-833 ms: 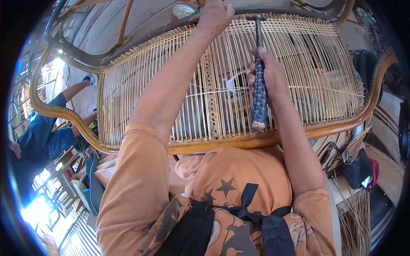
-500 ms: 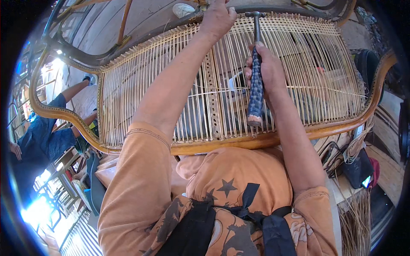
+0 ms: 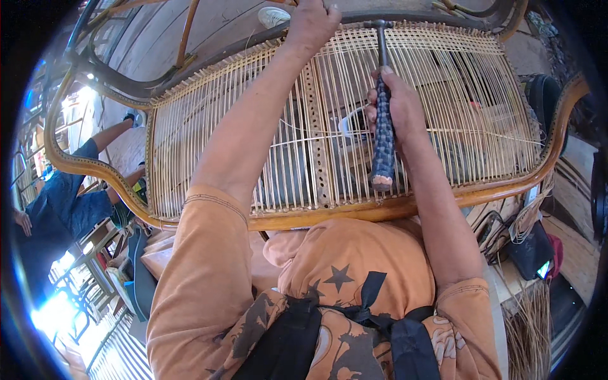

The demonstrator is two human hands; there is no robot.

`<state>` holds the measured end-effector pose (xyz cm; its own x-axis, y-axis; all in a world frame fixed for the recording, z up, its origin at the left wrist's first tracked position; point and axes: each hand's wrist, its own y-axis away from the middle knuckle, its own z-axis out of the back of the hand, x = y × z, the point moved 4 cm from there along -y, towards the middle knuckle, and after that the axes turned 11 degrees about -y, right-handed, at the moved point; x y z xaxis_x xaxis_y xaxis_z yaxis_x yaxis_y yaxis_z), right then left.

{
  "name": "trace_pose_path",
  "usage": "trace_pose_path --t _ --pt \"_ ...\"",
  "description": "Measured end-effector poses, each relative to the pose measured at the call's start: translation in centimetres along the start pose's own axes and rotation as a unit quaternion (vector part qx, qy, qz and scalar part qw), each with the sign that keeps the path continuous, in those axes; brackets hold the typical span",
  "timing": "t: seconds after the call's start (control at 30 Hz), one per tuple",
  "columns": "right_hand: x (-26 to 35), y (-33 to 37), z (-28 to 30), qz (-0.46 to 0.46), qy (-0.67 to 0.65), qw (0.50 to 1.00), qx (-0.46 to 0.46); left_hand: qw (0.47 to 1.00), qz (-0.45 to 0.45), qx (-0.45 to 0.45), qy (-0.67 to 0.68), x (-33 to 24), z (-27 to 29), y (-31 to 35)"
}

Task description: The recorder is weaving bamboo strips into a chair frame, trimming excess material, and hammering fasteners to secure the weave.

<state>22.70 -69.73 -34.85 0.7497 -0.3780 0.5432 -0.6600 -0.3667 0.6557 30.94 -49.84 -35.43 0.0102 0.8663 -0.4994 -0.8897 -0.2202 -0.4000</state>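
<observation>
A wooden furniture frame (image 3: 373,212) lies across my lap, strung with pale cane strands (image 3: 468,114) that run from its near rail to its far rail. My right hand (image 3: 405,107) is wrapped round a hammer (image 3: 382,142) with a dark blue, patterned grip and a worn butt end. The hammer's head reaches the woven band of cane (image 3: 430,41) along the far rail. At that same rail, left of the hammer head, my left hand (image 3: 312,28) is closed; whatever its fingers hold is hidden at the top of the picture.
A perforated wooden crossbar (image 3: 318,136) runs under the strands. To the left is another person in dark blue clothes (image 3: 57,202). Loose cane bundles (image 3: 532,329) and a dark bag (image 3: 531,253) lie at the right. A light-coloured shoe (image 3: 273,17) shows beyond the far rail.
My left hand has shifted slightly to the left along the far rail. The hammer has moved a little to the right and toward me, still in my right hand.
</observation>
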Motion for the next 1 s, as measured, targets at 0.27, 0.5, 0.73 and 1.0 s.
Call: trace_pose_path --t 0.27,0.5,0.73,1.0 --pt "-0.9 0.0 -0.6 0.009 0.034 0.999 0.000 0.999 0.031 0.014 0.006 0.9 -1.6 1.8" --pt "-1.3 -0.3 -0.7 -0.051 0.024 0.998 0.002 0.998 -0.010 0.036 -0.057 1.0 -2.9 1.0" --pt "-0.6 -0.5 -0.6 -0.048 0.034 0.998 0.024 0.998 -0.051 -0.018 -0.030 0.9 -1.9 0.7" --pt "-0.3 0.5 0.2 -0.033 0.054 0.998 0.006 1.000 -0.010 0.019 0.007 0.0 -0.6 1.5"
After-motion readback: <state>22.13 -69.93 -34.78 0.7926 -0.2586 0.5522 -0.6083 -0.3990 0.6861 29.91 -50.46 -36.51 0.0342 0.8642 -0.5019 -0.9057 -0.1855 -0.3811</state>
